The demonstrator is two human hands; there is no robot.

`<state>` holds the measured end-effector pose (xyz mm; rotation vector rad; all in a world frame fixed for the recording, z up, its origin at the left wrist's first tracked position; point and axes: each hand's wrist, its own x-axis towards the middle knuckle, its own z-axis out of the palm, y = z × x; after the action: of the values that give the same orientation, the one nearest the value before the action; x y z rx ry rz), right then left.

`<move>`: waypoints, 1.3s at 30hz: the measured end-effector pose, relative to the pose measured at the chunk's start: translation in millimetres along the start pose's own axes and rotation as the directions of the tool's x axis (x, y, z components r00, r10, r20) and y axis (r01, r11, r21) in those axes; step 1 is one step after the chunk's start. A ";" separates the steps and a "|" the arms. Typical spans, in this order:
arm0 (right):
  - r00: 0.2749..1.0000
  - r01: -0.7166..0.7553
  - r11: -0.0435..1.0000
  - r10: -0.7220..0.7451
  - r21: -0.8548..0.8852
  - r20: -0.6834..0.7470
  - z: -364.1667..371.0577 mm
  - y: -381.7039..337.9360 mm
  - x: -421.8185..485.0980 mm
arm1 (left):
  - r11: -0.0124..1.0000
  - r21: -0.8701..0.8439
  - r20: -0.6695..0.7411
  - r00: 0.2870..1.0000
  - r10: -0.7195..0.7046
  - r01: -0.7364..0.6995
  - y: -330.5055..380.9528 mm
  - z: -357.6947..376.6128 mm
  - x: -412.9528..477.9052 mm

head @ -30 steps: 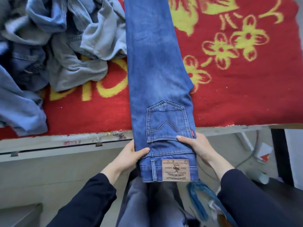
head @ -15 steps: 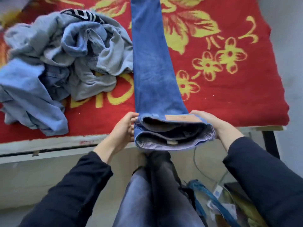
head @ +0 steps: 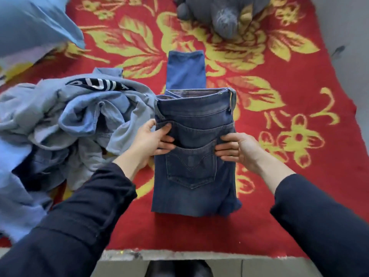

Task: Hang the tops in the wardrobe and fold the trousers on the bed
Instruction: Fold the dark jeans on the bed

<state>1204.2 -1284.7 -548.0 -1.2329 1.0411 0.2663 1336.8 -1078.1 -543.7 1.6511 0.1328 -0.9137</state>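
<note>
Starting at the left, a pale blue cloth (head: 36, 23) in the upper corner is blurred and cut by the frame, so I cannot tell which garment it is. Below it the pile (head: 69, 120) of light denim clothes runs out of the left border. A black piece with white letters shows on its top, but the letters cannot be read. The jeans (head: 194, 156) lie folded in the middle of the blanket (head: 299, 176), waistband on the far side and back pocket up. One brighter blue leg end sticks out beyond the waistband; the layers underneath are hidden. At the top a grey thing (head: 217, 15) is half out of the frame and too blurred to name.

The pile touches the left edge of the jeans near the waistband. Right of the jeans the red blanket is open up to its right border. A free strip lies between the near fold of the jeans and the bed edge (head: 179, 255).

The left hand (head: 151, 139) reaches in from the left side of the jeans, with thumb and nearly straight fingers laid on the denim just above the pocket. The right hand (head: 237, 146) mirrors it from the right, its fingers flat on the cloth at the pocket's corner. Both hands press down with fingers spread, and their fingertips are apart. Dark sleeves (head: 95, 206) cover both forearms.
</note>
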 end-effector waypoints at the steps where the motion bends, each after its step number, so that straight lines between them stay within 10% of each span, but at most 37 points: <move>1: 1.000 0.024 1.000 -0.024 -0.008 -0.002 0.4 -12.6 14.8 | 1.000 0.018 -0.032 0.999 0.015 -0.015 9.2 -0.2 16.9; 6: 0.997 0.070 0.995 -0.069 -0.072 0.028 2.4 -80.7 87.9 | 0.959 0.253 -0.109 0.981 0.161 -0.129 60.3 -2.6 100.5; 17: 0.930 0.339 0.939 -0.343 -0.059 -0.129 38.2 -150.0 219.1 | 0.911 0.131 -0.044 0.916 0.398 -0.390 95.0 10.4 256.1; 19: 0.878 0.373 0.768 -0.473 -0.520 -0.069 48.1 -114.7 234.8 | 0.798 0.452 0.097 0.911 0.400 -0.399 52.2 15.8 266.2; 23: 0.815 0.356 0.095 -0.519 -0.930 0.259 50.0 -42.9 237.1 | 0.093 0.935 0.277 0.865 0.419 -0.344 -31.2 23.4 252.3; 39: 0.663 0.616 -0.320 -0.283 -0.720 0.693 4.7 91.8 102.1 | -0.210 0.802 0.597 0.762 0.251 -0.559 -144.5 -11.1 72.9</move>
<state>1199.9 -1282.5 -685.4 -2.8636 -0.3406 0.5709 1314.4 -1051.3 -702.1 2.6023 -1.6893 -0.5300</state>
